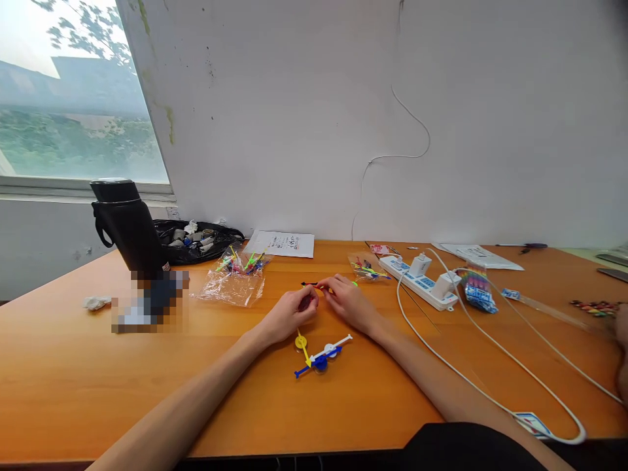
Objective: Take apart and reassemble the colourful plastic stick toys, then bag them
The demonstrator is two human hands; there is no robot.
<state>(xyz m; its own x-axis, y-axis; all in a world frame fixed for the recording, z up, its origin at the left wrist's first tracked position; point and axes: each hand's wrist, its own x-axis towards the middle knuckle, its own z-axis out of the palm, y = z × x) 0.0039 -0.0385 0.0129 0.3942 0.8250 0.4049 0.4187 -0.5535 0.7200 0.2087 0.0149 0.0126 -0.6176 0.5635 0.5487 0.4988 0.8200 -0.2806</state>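
Observation:
Both my hands meet over the middle of the table. My left hand (295, 311) is closed, its fingers curled and pressed together; whatever they hold is hidden. My right hand (347, 301) is bent with its fingertips together beside the left one, and its grip is hidden too. Just beyond the fingertips shows a black and red arrow piece (309, 284); I cannot tell whether it is held or lies behind them. Below my hands lie a yellow arrow spinner (301, 343), a white arrow spinner (338, 347) and a blue arrow spinner (320, 364), close together.
Clear plastic bags with coloured arrows lie left (235, 284) and right (367, 268). A black flask (127, 226) and black bag (220, 237) stand left. A power strip (417, 281) with white cables (481, 340) lies right. Another person's hand (622, 327) shows at the right edge.

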